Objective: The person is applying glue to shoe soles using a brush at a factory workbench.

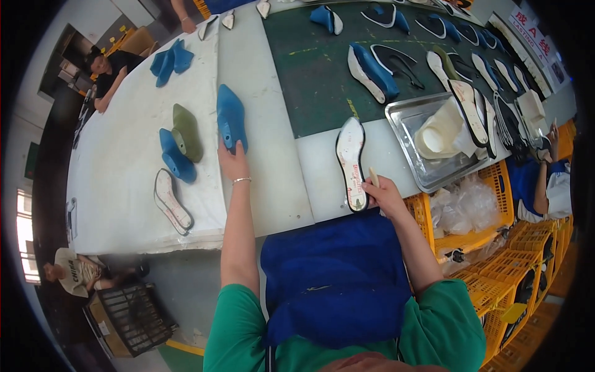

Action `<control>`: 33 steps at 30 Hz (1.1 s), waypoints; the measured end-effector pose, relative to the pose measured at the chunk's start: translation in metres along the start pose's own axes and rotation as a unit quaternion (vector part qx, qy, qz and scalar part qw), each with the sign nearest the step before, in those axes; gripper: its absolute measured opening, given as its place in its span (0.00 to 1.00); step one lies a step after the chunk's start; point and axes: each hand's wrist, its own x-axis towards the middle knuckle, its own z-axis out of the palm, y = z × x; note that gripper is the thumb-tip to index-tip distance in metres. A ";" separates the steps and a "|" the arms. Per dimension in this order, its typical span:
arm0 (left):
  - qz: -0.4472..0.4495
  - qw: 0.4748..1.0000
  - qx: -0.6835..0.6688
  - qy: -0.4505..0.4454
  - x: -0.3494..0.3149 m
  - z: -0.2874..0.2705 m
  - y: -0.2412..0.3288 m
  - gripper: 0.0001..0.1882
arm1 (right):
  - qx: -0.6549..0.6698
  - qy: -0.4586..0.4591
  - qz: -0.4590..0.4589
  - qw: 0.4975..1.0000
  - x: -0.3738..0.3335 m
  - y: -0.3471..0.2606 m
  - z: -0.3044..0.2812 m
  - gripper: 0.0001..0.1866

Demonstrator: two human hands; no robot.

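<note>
My left hand [234, 162] is closed round the near end of a blue shoe last [230, 115], which points away from me over the white tabletop. My right hand [385, 196] grips the near end of a white insole [351, 152] with a dark edge. A short tan stick [374, 177] juts up from the same hand; its lower part is hidden by the fingers. Left of my left hand lie a green shoe last [186, 132], another blue shoe last [176, 157] and a second dark-edged insole [171, 201].
A metal tray [427, 183] at the right holds a pale cup and insoles. Behind it, a green mat [310, 93] carries several lasts and shoe pieces. Yellow crates [496, 273] stand at the lower right. A person [114, 74] sits at the far left; another works at the right.
</note>
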 end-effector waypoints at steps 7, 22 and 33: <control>0.060 0.994 0.040 -0.082 -0.070 0.026 0.065 0.28 | -0.426 0.125 -0.122 0.888 0.007 -0.002 -0.010 0.12; 0.029 0.989 0.082 -0.120 -0.076 0.049 0.085 0.26 | -0.421 0.107 -0.186 0.881 -0.028 -0.025 -0.007 0.11; 0.063 0.996 0.069 0.007 -0.106 0.039 0.074 0.27 | -0.394 0.157 -0.216 0.880 -0.039 -0.023 -0.019 0.12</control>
